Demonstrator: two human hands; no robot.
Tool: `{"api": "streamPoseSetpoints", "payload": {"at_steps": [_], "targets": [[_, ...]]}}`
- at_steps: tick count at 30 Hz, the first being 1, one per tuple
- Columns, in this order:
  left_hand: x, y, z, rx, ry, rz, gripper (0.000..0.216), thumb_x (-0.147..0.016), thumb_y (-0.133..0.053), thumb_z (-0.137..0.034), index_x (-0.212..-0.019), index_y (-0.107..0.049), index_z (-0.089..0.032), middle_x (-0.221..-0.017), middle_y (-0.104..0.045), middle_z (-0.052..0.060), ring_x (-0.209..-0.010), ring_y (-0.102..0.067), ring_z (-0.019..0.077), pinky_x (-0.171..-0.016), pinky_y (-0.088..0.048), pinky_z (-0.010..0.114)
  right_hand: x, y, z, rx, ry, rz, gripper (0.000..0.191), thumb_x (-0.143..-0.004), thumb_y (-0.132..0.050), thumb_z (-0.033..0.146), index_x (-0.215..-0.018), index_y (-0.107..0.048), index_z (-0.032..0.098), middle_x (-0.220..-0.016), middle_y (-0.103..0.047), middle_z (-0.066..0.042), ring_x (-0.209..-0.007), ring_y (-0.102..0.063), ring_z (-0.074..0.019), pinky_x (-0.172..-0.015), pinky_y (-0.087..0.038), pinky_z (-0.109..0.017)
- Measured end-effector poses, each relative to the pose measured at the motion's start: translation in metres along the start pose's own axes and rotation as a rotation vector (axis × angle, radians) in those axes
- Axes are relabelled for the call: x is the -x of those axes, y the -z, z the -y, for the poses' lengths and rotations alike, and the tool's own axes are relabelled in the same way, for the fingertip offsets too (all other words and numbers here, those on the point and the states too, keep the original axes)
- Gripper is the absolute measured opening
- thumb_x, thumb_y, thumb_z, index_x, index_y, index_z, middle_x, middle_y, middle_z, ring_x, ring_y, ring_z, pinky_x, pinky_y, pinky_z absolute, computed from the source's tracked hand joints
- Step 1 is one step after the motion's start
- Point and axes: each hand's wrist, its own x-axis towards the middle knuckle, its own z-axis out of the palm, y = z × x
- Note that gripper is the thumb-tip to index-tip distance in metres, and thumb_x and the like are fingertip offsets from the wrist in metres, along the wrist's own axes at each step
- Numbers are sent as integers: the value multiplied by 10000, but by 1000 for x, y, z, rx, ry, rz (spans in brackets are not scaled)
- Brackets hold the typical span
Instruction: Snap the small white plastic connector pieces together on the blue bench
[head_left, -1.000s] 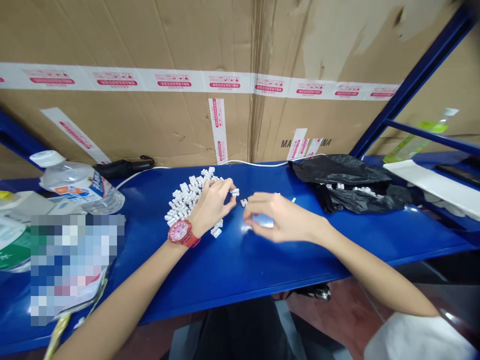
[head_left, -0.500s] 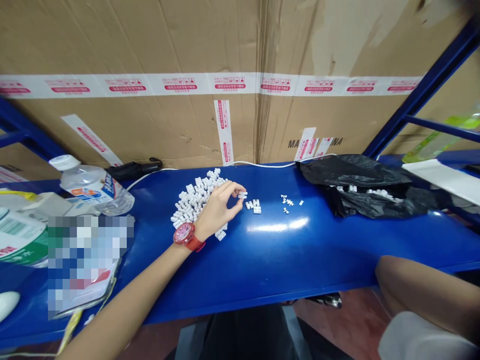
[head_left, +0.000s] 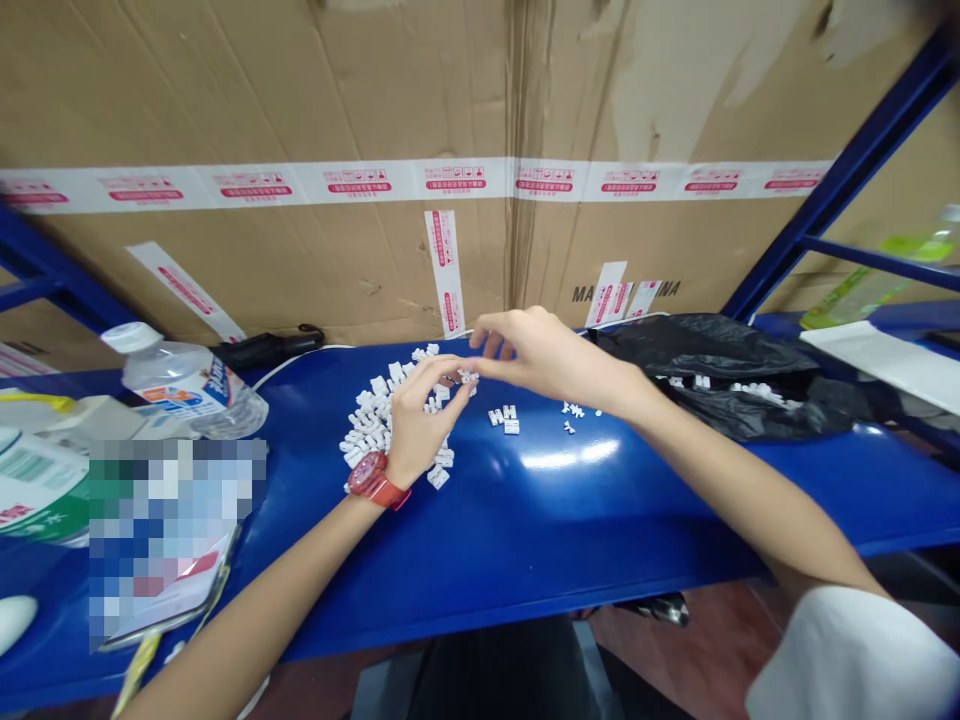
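A heap of small white plastic parts (head_left: 373, 413) lies on the blue shelf (head_left: 540, 520). My left hand (head_left: 421, 415), with a red watch on the wrist, rests over the heap and pinches one small white part (head_left: 468, 377) at its fingertips. My right hand (head_left: 536, 352) reaches in from the right, its thumb and forefinger meeting the same part at the left hand's fingertips while the other fingers curl above. A few loose white parts (head_left: 507, 417) lie just right of the hands, and some tiny ones (head_left: 576, 411) a little farther right.
A black plastic bag (head_left: 720, 375) holding more white parts sits at the right. A water bottle (head_left: 184, 385) lies at the left beside papers and a blurred packet (head_left: 176, 530). A cardboard wall (head_left: 450, 150) backs the shelf; a white cable (head_left: 300, 355) runs along it.
My right hand, withdrawn out of view half a second ago, has come back over the shelf and met the left hand's fingertips. The left hand stayed on the heap holding its part.
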Motion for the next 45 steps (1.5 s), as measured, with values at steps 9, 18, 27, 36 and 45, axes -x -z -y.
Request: {"api": "streamPoseSetpoints", "payload": {"at_steps": [9, 18, 27, 36, 45], "targets": [[0, 2, 3, -189, -79, -59, 139, -872, -713, -168, -992, -643, -171, -882, -681, 5, -780, -627, 136, -769, -513, 263, -40, -36, -59, -491, -123, 139, 278, -773, -761, 400, -813, -684, 136, -720, -718, -61, -644, -652, -141, -453, -457, -216], [-1, 2, 8, -181, -90, -2, 149, -859, -706, -132, -962, -610, -177, -862, -654, -7, -782, -613, 135, -755, -495, 258, -37, -29, -65, -558, -195, 168, 190, -801, -699, 331, -786, -659, 145, -770, -725, -62, -682, -645, -120, -534, -458, -213], [2, -3, 6, -142, -46, 179, 151, -878, -718, -172, -959, -591, -176, -860, -614, -12, -745, -590, 124, -716, -485, 252, 39, 7, -113, 74, -331, 126, 213, -748, -757, 380, -811, -717, 181, -730, -726, -38, -650, -644, -167, -611, -467, -279], [10, -8, -3, -231, -369, 239, 49, -976, -578, -181, -1012, -554, -157, -969, -681, 63, -912, -652, 186, -849, -538, 327, 21, -58, -67, -449, -148, -3, 406, -799, -709, 556, -852, -693, 154, -812, -745, -77, -738, -669, -176, -709, -521, -306], [8, -5, 5, -178, -232, 338, 58, -973, -559, -185, -1021, -579, -159, -996, -674, 76, -924, -645, 186, -857, -540, 342, 49, -32, -88, -143, -260, 101, 246, -813, -694, 424, -780, -681, 181, -736, -721, -41, -678, -644, -174, -641, -471, -281]]}}
